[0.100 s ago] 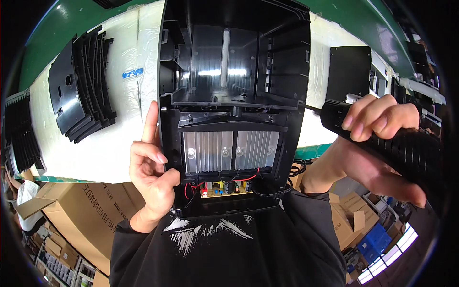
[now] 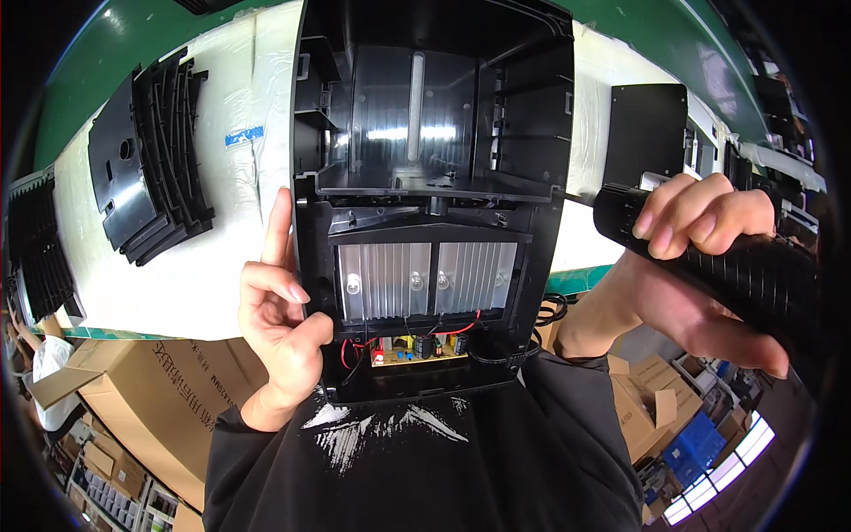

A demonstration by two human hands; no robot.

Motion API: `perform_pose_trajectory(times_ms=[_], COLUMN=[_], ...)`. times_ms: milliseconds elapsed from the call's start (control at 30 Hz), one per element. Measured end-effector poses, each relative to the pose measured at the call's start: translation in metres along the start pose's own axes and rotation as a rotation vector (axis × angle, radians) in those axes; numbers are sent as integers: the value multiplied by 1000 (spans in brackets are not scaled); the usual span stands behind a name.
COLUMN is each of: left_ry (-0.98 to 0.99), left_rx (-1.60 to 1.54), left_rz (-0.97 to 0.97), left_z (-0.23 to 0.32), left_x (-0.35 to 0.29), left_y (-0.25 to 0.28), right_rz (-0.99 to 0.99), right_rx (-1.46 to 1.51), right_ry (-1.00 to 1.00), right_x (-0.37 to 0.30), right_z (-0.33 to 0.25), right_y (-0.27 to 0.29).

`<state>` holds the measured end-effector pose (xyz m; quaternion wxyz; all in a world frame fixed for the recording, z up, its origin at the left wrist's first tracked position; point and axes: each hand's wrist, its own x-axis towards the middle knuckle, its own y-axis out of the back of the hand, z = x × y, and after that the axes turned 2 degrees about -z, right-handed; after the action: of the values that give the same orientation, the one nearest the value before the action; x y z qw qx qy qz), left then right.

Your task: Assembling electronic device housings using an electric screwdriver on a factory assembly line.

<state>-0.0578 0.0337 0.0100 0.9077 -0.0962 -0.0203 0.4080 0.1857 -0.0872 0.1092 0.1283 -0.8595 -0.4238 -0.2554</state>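
A black plastic housing (image 2: 532, 293) stands open toward me, with shelf-like ribs inside its upper part. Two finned metal heat sinks (image 2: 387, 284) sit side by side in its lower half, above a circuit board (image 2: 417, 356) with red and black wires. On the left side wall, my left hand (image 2: 292, 332) grips the housing between thumb and curled fingers, index finger pointing up along the edge. My right hand (image 2: 700, 226) is wrapped around a black electric screwdriver (image 2: 753, 284). Its thin bit reaches the housing's right side wall; the tip's contact point is hidden.
A stack of curved black plastic panels (image 2: 151, 160) lies on the white-covered table (image 2: 253, 191) at left. A flat black panel (image 2: 647, 133) lies at right. Cardboard boxes (image 2: 168, 403) stand below the table edge, and a blue crate (image 2: 696, 448) is at lower right.
The housing has shifted very slightly to the left. Both hands keep their grips, and the screwdriver stays at the right side wall.
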Motion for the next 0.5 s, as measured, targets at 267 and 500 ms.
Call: perform_pose_trajectory(times_ms=[267, 500], left_ry=[-69, -74], left_rx=[-24, -74], left_rz=[-22, -31], left_z=[-2, -1], left_x=[4, 3], left_y=[-1, 0], right_rz=[-134, -239], right_rx=[73, 132], right_ry=[98, 227], right_x=[3, 11], right_z=[9, 14], right_y=[10, 2])
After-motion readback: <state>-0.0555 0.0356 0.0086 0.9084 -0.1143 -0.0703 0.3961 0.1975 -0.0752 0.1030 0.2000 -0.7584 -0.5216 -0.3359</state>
